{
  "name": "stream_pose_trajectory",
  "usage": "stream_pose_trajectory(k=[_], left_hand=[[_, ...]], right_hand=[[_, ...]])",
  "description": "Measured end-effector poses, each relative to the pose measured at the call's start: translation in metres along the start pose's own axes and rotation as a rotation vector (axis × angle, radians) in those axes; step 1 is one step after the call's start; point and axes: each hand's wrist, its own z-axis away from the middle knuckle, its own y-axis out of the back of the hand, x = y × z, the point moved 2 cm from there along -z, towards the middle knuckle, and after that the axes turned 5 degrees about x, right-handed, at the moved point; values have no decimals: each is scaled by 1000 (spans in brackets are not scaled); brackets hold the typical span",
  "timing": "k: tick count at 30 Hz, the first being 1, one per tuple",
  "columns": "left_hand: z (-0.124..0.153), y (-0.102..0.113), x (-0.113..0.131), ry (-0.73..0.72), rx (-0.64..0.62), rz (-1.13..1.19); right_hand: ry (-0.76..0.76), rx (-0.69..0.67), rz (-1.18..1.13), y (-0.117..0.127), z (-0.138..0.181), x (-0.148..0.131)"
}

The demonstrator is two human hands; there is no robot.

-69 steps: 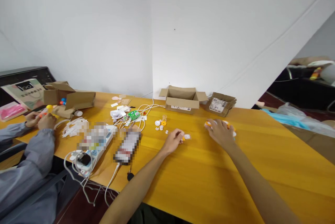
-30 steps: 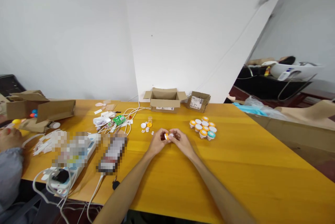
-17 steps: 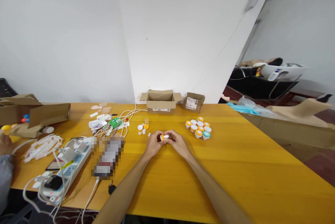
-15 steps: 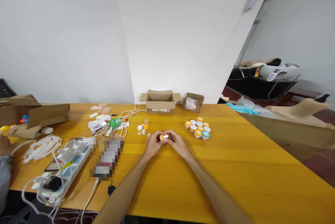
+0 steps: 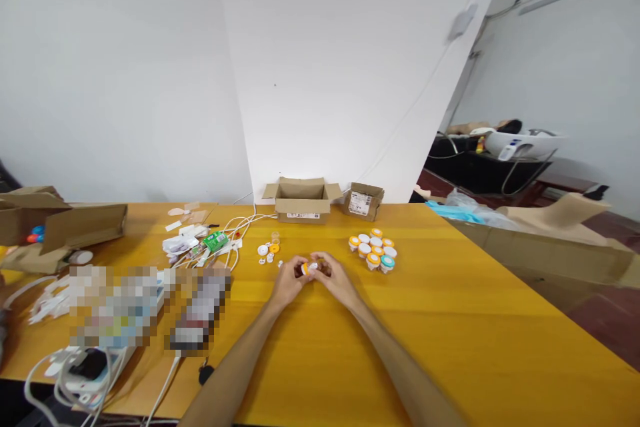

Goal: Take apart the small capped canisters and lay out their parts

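My left hand (image 5: pixel 287 279) and my right hand (image 5: pixel 334 276) meet over the middle of the yellow table (image 5: pixel 450 320). Both pinch one small orange-and-white capped piece (image 5: pixel 307 268) between their fingertips. To the right of my hands stands a cluster of several small pots with orange, white and teal lids (image 5: pixel 373 250). Small white and orange loose parts (image 5: pixel 267 252) lie just left of my hands.
An open cardboard box (image 5: pixel 301 198) and a smaller labelled box (image 5: pixel 364 201) stand by the wall. Cables, a green packet (image 5: pixel 215 240), a power strip (image 5: pixel 85 367) and blurred items crowd the left side. More cardboard boxes (image 5: pixel 65 224) sit far left.
My right hand left the cluster of pots and joined my left hand on the small piece. Since then both hands have stayed together; my view has drifted right and the co-worker's arm has left it.
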Motion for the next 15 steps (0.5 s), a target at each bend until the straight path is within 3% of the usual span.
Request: stream_pose_trajectory(k=[4, 10, 15], left_hand=[[0, 0, -1, 5, -1, -10], [0, 1, 0, -8, -7, -2], [-1, 0, -2, -22, -11, 11]], right_hand=[[-20, -5, 8, -1, 0, 1], [72, -78, -27, 3, -1, -2], [-14, -57, -66, 0, -1, 5]])
